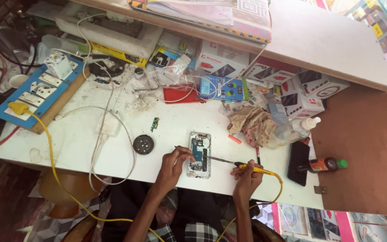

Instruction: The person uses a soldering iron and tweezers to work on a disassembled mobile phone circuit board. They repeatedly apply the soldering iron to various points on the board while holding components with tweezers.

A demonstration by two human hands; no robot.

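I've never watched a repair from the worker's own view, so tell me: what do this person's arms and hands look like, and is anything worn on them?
Both forearms are bare, with no sleeves in view. The left hand and right hand wear no gloves; no rings, watch or bands are visible. A dark garment and checked cloth show below.

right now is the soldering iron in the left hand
No, the right hand holds the yellow-handled soldering iron; the left hand holds a thin tool over the opened phone.

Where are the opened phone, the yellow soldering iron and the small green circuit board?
opened phone (199,154), head view, exposed middle.
yellow soldering iron (255,169), head view, handle.
small green circuit board (155,124), head view, centre.
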